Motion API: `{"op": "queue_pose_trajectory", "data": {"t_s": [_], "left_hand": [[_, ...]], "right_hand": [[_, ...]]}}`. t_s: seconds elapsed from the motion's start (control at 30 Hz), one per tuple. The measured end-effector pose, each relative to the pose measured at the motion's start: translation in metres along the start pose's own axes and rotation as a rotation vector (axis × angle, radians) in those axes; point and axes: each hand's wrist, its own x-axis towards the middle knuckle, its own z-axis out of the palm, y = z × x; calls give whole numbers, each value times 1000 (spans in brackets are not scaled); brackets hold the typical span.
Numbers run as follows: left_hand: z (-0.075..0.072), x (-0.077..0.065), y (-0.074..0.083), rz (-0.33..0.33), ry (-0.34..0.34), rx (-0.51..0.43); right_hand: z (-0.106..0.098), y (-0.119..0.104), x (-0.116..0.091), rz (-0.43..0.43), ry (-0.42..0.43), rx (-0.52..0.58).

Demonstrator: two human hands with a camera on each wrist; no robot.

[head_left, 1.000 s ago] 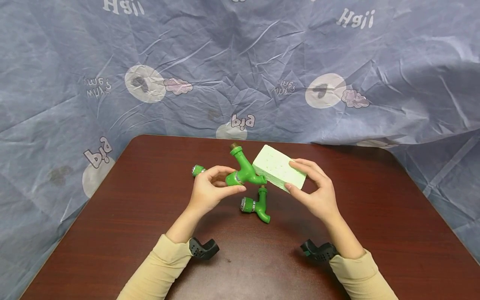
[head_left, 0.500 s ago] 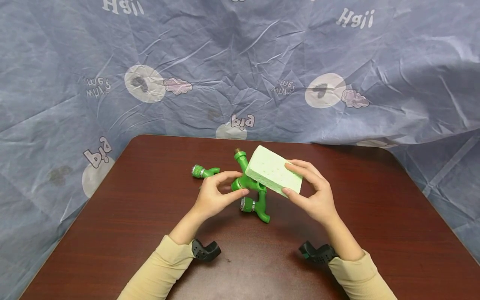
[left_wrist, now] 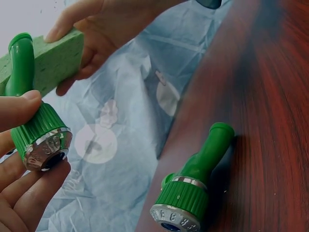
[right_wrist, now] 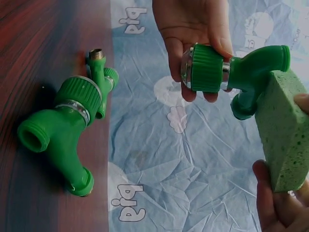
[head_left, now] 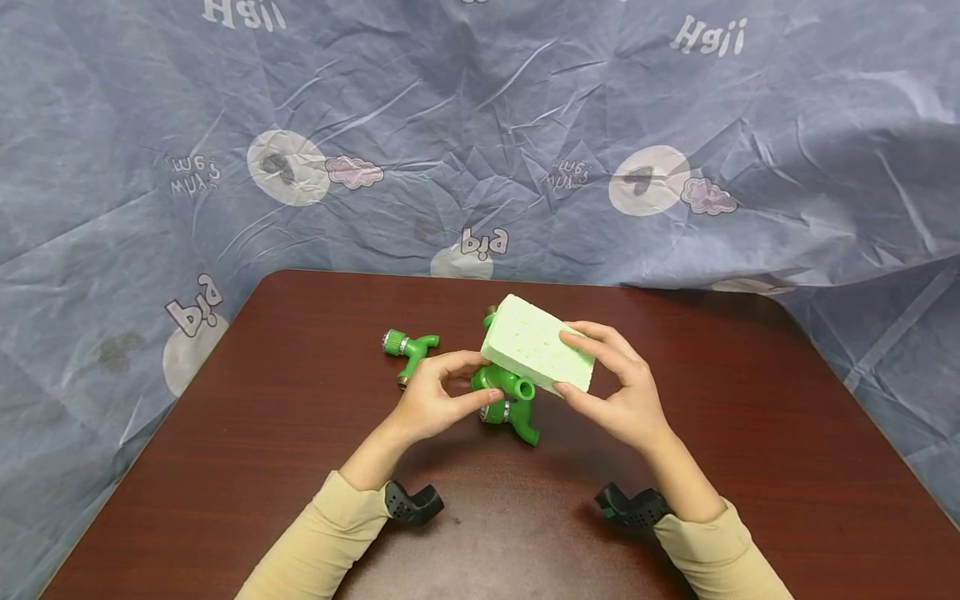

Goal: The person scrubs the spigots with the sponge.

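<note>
My left hand (head_left: 435,402) holds a green plastic tap (head_left: 495,381) above the table, fingers and thumb round its ribbed knob (right_wrist: 206,68). The spout's round mouth faces the head camera. A pale green sponge (head_left: 536,343) is in my right hand (head_left: 626,396), pinched between thumb and fingers at its right end. It covers much of the tap's body in the head view; the threaded brass end peeks out behind it. In the right wrist view the sponge's face touches the tap beside the spout.
Two more green taps lie on the dark red wooden table (head_left: 247,467): one tap (head_left: 523,421) just below the held one, another tap (head_left: 411,350) farther back on the left. A blue printed cloth (head_left: 480,125) hangs behind the table.
The sponge has moved left across the tap and now hides more of it. My left hand has lowered slightly and turned the tap, so its spout faces nearer the head camera.
</note>
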Motion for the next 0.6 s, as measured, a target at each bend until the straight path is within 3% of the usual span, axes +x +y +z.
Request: {"op": "queue_pose_trajectory", "data": {"t_s": [0.13, 0.23, 0.6], "left_hand": [[0, 0, 1, -14, 1, 9], [0, -1, 4, -23, 6, 3], [0, 0, 4, 10, -4, 3]], "right_hand": [[-1, -1, 2, 29, 95, -79], [-2, -1, 3, 44, 133, -68], [4, -4, 0, -37, 27, -17]]}}
